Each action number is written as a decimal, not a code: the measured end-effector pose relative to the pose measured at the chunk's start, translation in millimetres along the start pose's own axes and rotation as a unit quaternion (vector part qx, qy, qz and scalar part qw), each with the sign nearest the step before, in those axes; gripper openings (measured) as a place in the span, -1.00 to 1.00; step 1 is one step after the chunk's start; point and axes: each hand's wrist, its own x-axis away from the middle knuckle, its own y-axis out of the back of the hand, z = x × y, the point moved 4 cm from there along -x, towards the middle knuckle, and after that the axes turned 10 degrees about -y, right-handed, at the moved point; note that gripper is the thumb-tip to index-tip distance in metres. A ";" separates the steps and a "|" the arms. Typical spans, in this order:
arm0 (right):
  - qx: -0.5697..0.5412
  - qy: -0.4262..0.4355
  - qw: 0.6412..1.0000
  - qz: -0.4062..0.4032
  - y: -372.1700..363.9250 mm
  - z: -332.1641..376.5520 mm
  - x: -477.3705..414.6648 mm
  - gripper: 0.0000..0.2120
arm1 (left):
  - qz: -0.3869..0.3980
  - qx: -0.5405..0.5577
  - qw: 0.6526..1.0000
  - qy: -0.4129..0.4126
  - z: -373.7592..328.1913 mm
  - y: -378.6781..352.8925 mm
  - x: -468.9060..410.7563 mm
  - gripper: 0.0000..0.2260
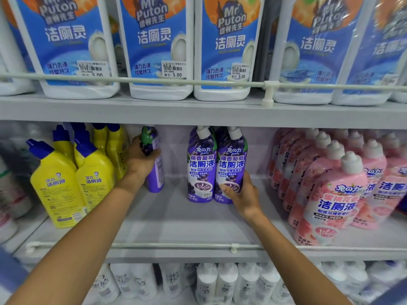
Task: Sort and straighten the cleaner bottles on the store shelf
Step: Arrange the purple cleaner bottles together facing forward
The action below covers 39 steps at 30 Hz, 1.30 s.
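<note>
Left hand (pixel 141 159): fingers and thumb wrapped round the upper body of the stray purple bottle (pixel 156 172), at 9 o'clock from the purple pair.
Stray purple bottle: upright, edge-on, label not facing out; likely gripped high so it can be twisted to face front.
Right hand (pixel 242 192): thumb across the front, fingers curled behind the base of the right purple bottle (pixel 231 159); a low grip, probably to steady or slide it.
Left purple bottle (pixel 200 166): touching its neighbour, label forward.
Middle shelf (pixel 176 221): bare gap between stray and pair, deep behind the front rail (pixel 176 245).
Neighbours: yellow bottles (pixel 55 183) at 9 o'clock, pink bottles (pixel 330 194) at 3 o'clock.
Judgement: purple row mid-sort; the stray needs turning and closing up.
</note>
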 end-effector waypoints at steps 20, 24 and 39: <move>-0.021 0.003 1.000 0.007 -0.2 -2.1 1.5 -0.35 | 0.280 0.152 0.948 0.008 -50.0 11.8 82.0 -0.06; -0.038 0.001 0.999 0.006 -0.4 -2.3 3.2 -0.34 | 0.242 0.100 0.965 -0.016 -61.0 8.0 80.3 -0.19; 0.015 0.008 1.000 0.000 1.6 -1.8 4.7 -0.37 | 0.304 0.072 0.950 -0.010 -46.5 -11.4 102.8 -0.33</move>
